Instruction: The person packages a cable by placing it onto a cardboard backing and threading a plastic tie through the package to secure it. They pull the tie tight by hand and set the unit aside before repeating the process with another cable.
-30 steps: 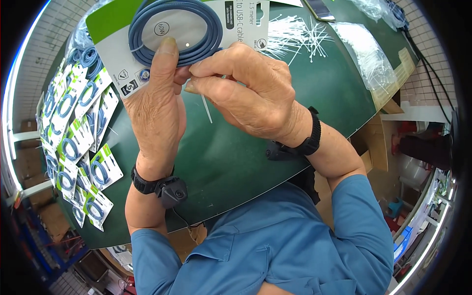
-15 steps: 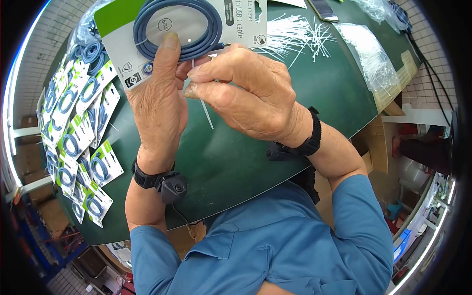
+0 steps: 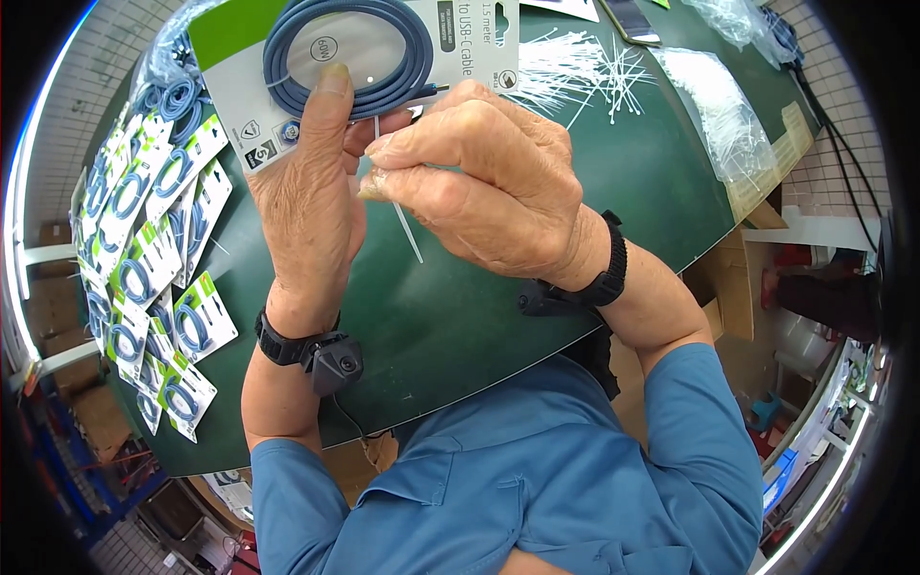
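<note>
My left hand point(image 3: 311, 192) grips a white and green cable card point(image 3: 230, 105), its thumb pressing on the coiled blue USB cable point(image 3: 414, 48) that lies on the card's front. Just right of it, my right hand point(image 3: 479, 177) pinches a thin white cable tie point(image 3: 407, 233) between thumb and forefinger. The tie's upper part runs up to the lower edge of the coil, and its free tail hangs below my fingers. Behind the card, the rest of the tie is hidden. Both wrists wear black straps with small devices.
Many carded blue cables point(image 3: 134, 278) overlap along the left of the green table point(image 3: 460, 326). Loose blue coils point(image 3: 177, 101) sit beyond them. At the back lie a heap of white cable ties point(image 3: 565, 72), a clear bag of ties point(image 3: 719, 115) and a dark flat device point(image 3: 628, 21).
The tie's tail has swung slightly right and shows a little longer below my right fingers. Both hands keep nearly the same place and hold.
</note>
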{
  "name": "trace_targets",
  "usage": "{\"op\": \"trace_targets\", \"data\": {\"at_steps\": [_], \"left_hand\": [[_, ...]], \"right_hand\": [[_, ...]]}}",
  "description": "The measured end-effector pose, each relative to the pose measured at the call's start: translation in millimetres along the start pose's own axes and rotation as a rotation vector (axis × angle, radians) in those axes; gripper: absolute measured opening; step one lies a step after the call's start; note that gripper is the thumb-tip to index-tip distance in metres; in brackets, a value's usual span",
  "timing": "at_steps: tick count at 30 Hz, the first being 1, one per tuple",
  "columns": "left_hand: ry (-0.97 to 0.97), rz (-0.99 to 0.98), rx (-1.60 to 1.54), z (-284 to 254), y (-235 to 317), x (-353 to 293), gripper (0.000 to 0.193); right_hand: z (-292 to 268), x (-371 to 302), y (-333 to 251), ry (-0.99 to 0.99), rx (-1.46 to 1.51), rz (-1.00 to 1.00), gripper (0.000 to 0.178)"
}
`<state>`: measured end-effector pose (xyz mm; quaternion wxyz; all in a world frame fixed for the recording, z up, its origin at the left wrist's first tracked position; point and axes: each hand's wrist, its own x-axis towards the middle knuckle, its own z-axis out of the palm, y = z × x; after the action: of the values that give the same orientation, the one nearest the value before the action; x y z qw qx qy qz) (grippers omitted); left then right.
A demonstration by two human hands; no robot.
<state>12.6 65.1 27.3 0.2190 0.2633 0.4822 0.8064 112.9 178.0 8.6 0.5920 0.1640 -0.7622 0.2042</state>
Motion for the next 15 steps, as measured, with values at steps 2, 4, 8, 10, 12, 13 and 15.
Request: {"op": "trace_targets", "data": {"at_steps": [2,4,8,10,12,13,15], "left_hand": [[0.007,0.016,0.062,1.5,-1.3,-1.0,0.029],[0.011,0.029,0.076,0.7,-3.3,-1.1,0.03],[0.008,0.13,0.277,-9.0,-12.0,-2.2,0.029],[-0.011,0.057,0.153,-8.9,-16.4,-0.3,0.03],[-0.017,0.024,0.083,-6.2,-19.5,-0.8,0.031],[-0.03,0.014,0.068,-0.3,-17.7,-2.6,0.03],[-0.054,-0.004,0.038,9.1,-15.0,-5.2,0.03]], "right_hand": [[-0.1,-1.0,0.4,0.003,0.002,0.01,0.028],[0.1,-1.9,3.2,-0.046,0.004,0.02,0.03],[-0.8,-1.9,11.2,-0.087,-0.007,0.031,0.03],[-4.2,-1.8,13.8,-0.095,-0.009,0.033,0.03],[-11.2,-0.6,16.2,-0.065,-0.061,0.245,0.029],[-13.7,-0.1,16.2,-0.049,-0.091,0.353,0.028],[-11.9,-5.1,19.4,-0.048,-0.087,0.411,0.026]]}}
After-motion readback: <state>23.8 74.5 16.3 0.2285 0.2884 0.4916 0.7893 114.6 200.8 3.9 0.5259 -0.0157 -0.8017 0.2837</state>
